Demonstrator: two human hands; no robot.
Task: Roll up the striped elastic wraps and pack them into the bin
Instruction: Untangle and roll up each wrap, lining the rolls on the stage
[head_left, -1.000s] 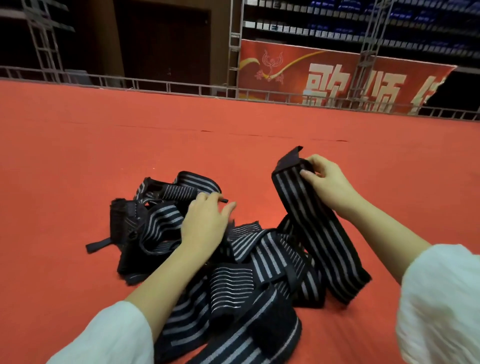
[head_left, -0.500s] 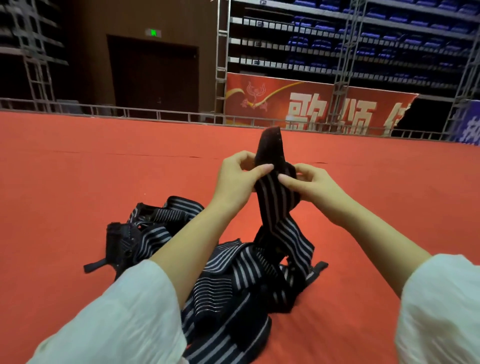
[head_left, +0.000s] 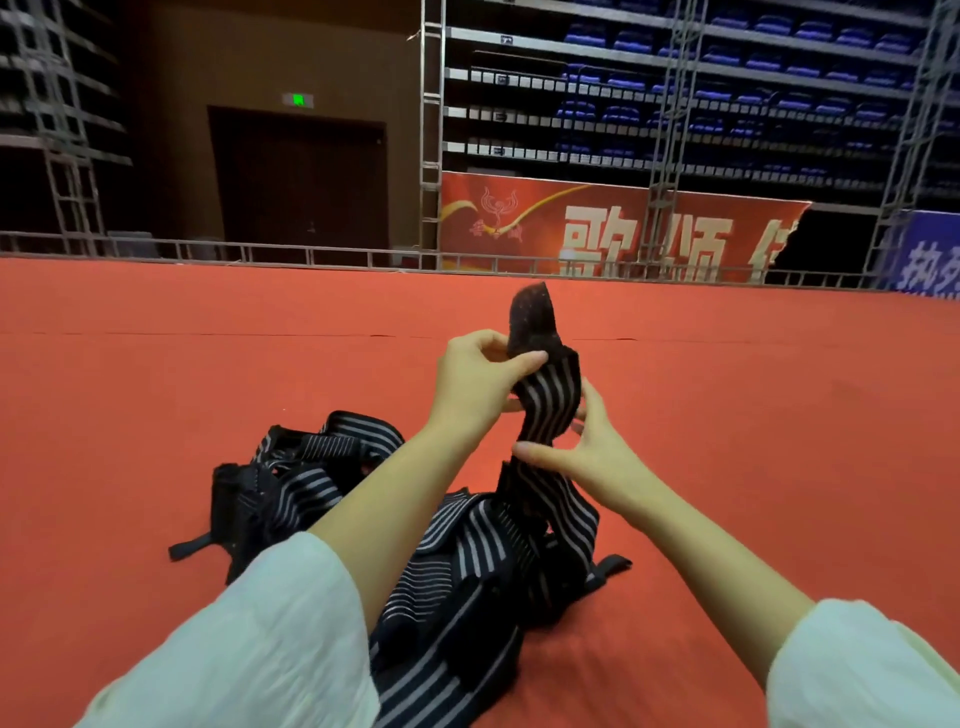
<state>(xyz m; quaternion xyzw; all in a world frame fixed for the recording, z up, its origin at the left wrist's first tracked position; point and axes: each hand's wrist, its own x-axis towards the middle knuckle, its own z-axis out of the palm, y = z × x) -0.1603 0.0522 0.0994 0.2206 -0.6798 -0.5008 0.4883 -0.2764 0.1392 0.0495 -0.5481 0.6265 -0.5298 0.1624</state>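
I have my left hand (head_left: 478, 384) pinched on the striped wrap (head_left: 550, 400), thumb in front and fingers curled behind, right where the stripes give way to the black end tab (head_left: 532, 317). The tab stands up above that pinch, free, which I judge is the point: the roll has to start from the end.

Just below, my right hand (head_left: 587, 457) has the same strip between thumb and fingers, the thumb across the front where the band narrows and twists. The short length between the two grips is held upright and fairly taut, so it can be flattened before the first turn.

Below the right hand the wrap hangs down and runs into the pile of wraps (head_left: 467, 561), a loose tangle under and between my forearms on the red floor (head_left: 156, 389). Lifting the end clear of that heap keeps it from snagging the others.

No rolled wrap is visible yet, and the bin is out of view.
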